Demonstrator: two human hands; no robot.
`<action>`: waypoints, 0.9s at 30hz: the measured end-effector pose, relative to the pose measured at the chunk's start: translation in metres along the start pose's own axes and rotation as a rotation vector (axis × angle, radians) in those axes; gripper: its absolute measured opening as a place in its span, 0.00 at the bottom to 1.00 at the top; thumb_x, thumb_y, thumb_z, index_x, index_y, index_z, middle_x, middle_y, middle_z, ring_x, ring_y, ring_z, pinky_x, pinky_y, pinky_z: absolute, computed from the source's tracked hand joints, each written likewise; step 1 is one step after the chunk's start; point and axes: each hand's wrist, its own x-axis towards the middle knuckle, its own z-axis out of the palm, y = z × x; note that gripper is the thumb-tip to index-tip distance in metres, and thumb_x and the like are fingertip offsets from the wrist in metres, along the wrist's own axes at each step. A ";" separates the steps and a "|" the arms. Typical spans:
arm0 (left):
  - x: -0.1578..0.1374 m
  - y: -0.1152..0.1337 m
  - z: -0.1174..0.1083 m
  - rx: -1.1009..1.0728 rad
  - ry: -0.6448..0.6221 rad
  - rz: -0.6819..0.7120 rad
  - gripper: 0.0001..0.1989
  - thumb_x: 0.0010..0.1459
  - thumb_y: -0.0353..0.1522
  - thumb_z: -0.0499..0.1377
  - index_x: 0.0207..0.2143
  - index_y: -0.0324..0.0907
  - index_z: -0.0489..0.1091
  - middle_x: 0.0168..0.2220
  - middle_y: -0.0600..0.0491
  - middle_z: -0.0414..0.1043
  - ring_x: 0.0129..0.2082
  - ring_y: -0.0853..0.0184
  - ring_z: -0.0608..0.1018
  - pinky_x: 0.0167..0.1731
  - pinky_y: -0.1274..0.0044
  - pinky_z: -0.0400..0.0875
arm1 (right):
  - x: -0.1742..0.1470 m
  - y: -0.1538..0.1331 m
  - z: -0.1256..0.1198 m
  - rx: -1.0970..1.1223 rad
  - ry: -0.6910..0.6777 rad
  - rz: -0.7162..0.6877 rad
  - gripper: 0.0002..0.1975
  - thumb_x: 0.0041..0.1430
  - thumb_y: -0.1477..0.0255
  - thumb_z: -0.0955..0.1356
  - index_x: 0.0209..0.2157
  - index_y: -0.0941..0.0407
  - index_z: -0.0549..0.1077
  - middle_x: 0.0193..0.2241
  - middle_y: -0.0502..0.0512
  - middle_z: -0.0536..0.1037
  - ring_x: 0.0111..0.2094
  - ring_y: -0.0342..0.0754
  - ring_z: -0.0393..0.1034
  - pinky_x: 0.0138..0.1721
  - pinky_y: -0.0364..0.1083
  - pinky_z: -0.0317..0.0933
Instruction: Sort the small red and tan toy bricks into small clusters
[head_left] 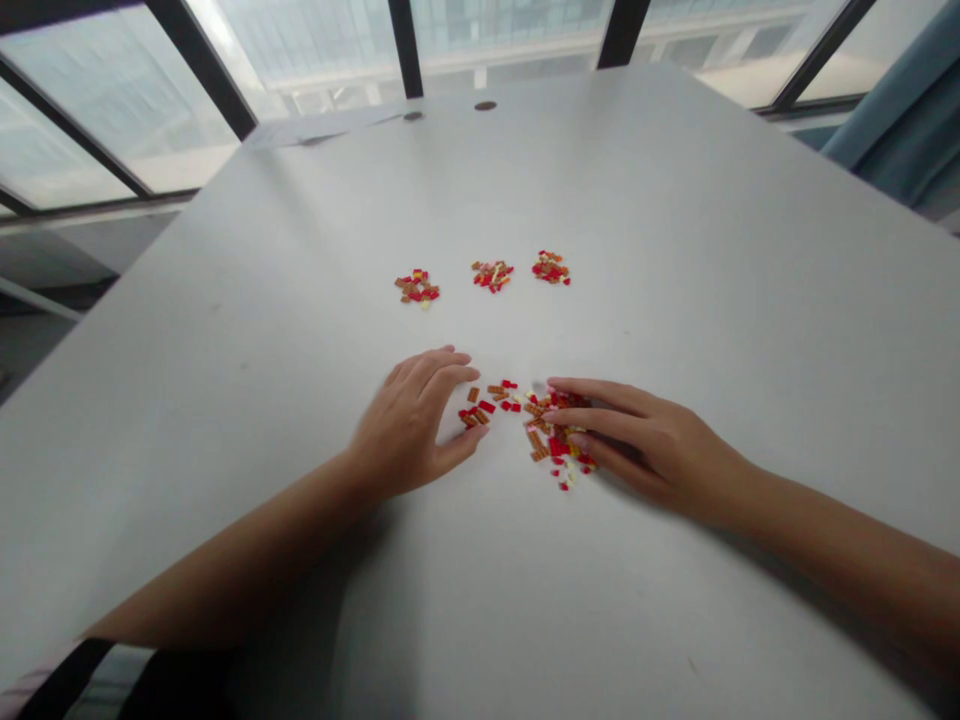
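Note:
Small building bricks in red, brown, yellow and cream lie loose on the white table (480, 580). My left hand (416, 415) is open at the left of them, thumb and fingers curved apart around a few brown and red bricks (474, 416). The fingers of my right hand (645, 435) are stretched out over the larger brick pile (544, 440) and cover part of it. A few more red and brown bricks (504, 395) lie between the two hands. Whether any brick sits under the right fingertips is hidden.
Three small brick piles stand in a row farther back: a left pile (417, 287), a middle pile (492, 275) and a right pile (551, 268). Two dark round spots (485, 105) mark the table's far end. Windows and a blue curtain (900, 120) lie beyond its edges.

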 end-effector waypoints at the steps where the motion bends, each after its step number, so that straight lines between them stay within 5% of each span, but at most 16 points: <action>1: 0.000 0.000 0.000 -0.003 -0.003 -0.005 0.16 0.68 0.35 0.61 0.55 0.42 0.68 0.57 0.39 0.78 0.63 0.50 0.78 0.61 0.58 0.74 | 0.000 0.000 0.000 0.000 -0.005 0.002 0.13 0.73 0.74 0.66 0.53 0.54 0.81 0.58 0.66 0.82 0.56 0.53 0.81 0.56 0.52 0.77; 11: 0.000 0.001 -0.001 0.034 -0.044 0.007 0.08 0.69 0.35 0.60 0.47 0.42 0.72 0.56 0.38 0.78 0.62 0.50 0.78 0.60 0.59 0.74 | 0.002 -0.002 0.000 -0.039 0.002 -0.027 0.14 0.73 0.74 0.65 0.52 0.58 0.81 0.57 0.69 0.82 0.54 0.54 0.82 0.55 0.52 0.78; 27: 0.000 0.000 0.001 0.036 0.006 0.014 0.13 0.67 0.35 0.62 0.52 0.40 0.71 0.56 0.38 0.78 0.62 0.49 0.78 0.60 0.59 0.74 | 0.000 0.001 0.002 -0.039 0.027 -0.064 0.14 0.72 0.76 0.66 0.53 0.58 0.80 0.55 0.69 0.83 0.54 0.53 0.82 0.55 0.51 0.78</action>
